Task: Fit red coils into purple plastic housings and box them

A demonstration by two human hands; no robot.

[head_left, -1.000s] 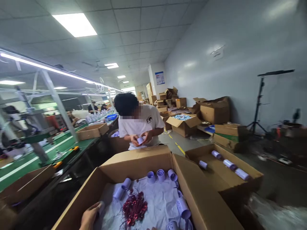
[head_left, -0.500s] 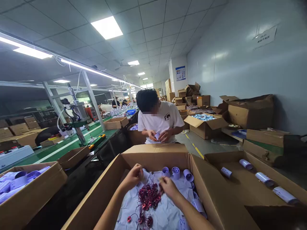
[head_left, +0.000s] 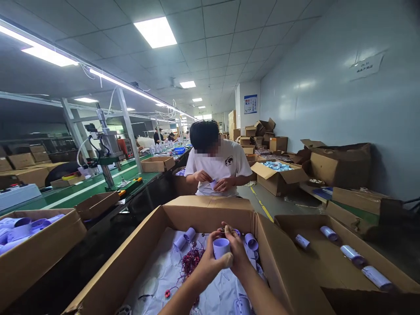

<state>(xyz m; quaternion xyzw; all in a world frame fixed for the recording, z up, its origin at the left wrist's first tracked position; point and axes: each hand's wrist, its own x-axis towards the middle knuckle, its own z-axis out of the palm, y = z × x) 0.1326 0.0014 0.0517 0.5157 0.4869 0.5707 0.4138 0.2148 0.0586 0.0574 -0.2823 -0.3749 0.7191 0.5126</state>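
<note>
My left hand (head_left: 210, 262) is wrapped around a purple plastic cylinder (head_left: 221, 247), its open end facing up toward me. Close against it on the right, my right hand (head_left: 236, 247) has its fingers pinched together near the cylinder's far side. A small dark piece shows at those fingertips, too small to name. Below and left of the hands lies a tangled pile of dark red wired parts (head_left: 192, 261), on white sheeting (head_left: 154, 273) inside a large cardboard box (head_left: 131, 249). One loose red part (head_left: 167, 293) sits nearer to me.
More purple cylinders (head_left: 251, 241) line the box's right side, and a couple stand at its far left. A cardboard tray (head_left: 315, 258) with several cylinders is on the right. Another box (head_left: 42, 236) of purple parts is at left. A co-worker (head_left: 218, 166) sits opposite, handling a purple piece.
My hands, apart over the pile before, have come together. My left hand has moved right and now holds the cylinder upright in front of me. The view has shifted slightly.
</note>
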